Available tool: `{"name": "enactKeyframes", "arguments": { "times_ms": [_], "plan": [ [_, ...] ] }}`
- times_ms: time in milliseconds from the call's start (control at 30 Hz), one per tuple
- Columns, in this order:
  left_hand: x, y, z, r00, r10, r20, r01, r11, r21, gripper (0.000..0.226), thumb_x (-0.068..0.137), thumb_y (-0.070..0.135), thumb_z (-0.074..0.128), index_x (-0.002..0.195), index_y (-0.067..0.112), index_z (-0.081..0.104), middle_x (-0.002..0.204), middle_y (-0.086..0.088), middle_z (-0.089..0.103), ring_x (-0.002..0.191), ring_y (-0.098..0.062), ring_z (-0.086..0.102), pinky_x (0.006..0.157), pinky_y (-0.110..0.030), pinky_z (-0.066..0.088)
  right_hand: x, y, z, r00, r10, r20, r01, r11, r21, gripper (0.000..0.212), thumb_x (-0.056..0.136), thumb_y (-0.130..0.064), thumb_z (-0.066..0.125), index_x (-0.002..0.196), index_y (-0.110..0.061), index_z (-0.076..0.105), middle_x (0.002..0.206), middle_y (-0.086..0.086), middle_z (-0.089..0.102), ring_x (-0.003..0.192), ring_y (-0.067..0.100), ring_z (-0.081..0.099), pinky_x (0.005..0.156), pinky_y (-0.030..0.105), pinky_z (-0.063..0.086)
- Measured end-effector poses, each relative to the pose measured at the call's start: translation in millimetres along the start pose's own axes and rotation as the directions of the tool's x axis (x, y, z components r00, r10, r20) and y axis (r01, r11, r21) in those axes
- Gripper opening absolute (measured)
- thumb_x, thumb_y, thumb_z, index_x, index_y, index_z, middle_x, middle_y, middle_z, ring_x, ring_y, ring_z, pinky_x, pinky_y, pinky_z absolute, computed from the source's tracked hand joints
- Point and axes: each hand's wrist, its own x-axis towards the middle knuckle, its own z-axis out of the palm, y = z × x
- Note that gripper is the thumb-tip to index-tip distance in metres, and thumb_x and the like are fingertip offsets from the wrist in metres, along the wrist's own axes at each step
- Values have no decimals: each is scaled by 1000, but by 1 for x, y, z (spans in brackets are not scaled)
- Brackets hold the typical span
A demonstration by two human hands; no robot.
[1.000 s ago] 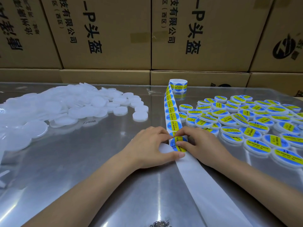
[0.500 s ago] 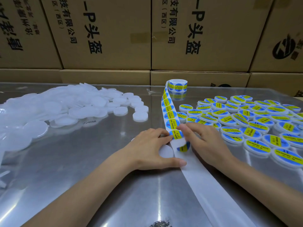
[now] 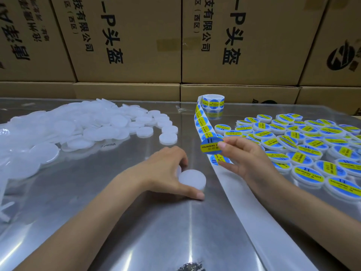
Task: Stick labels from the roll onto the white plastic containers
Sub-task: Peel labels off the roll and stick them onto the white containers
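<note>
Unlabelled white containers heaped left, labelled containers right, cardboard boxes behind

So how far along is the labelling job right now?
Done: a spread of labelled containers lies on the right. In hand: the right hand pinches a peeled label while the left hand holds a bare container. Left: a big pile of unlabelled containers, and labels remain on the roll.

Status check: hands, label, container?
Left hand grips bare white container on table. Right hand pinches peeled label, held above the strip, not yet stuck. Nothing between label and container.
</note>
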Motion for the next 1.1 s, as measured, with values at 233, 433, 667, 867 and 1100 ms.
{"name": "enactKeyframes", "arguments": {
  "times_ms": [233, 433, 667, 867, 1100],
  "plan": [
    [2, 1, 5, 973, 76, -216, -94, 993, -74, 58, 60, 62, 75, 102, 27, 56, 100, 15, 55, 94, -6, 48, 84, -29, 43, 1, 6, -1, 972, 219, 89, -223, 974, 39, 28, 59, -34, 72, 82, -19, 74, 97, -2, 74, 98, 9, 67, 85, 27, 52],
    [3, 10, 8, 884, 189, -427, -268, 954, -133, 55, 64, 44, 83, 107, 19, 58, 97, 17, 57, 83, -2, 48, 78, -18, 40, 1, 1, -2, 948, 304, 95, -313, 943, 112, 41, 64, -28, 71, 101, -12, 70, 103, 4, 73, 100, 16, 67, 82, 23, 56],
    [3, 16, 8, 847, 233, -478, -321, 941, -110, 54, 63, 45, 83, 105, 20, 61, 96, 15, 61, 82, -1, 51, 77, -16, 41, 1, -2, 0, 935, 339, 104, -347, 935, 76, 47, 61, -28, 73, 104, -11, 68, 103, 6, 73, 102, 18, 67, 96, 32, 49],
    [3, 18, 7, 843, 234, -485, -309, 948, -78, 56, 63, 49, 82, 107, 20, 62, 99, 14, 63, 86, -7, 56, 78, -23, 44, 0, -2, 0, 939, 327, 107, -334, 941, 57, 42, 63, -28, 72, 102, -11, 69, 101, 5, 74, 96, 15, 69, 92, 29, 51],
    [1, 21, 7, 825, 241, -512, -308, 950, -50, 58, 61, 50, 83, 106, 20, 63, 93, 19, 58, 78, 0, 47, 76, -15, 37, 0, -2, 0, 943, 316, 105, -322, 946, 42, 26, 72, -23, 71, 96, -12, 71, 99, 5, 74, 91, 15, 70, 87, 26, 54]
  ]
}}
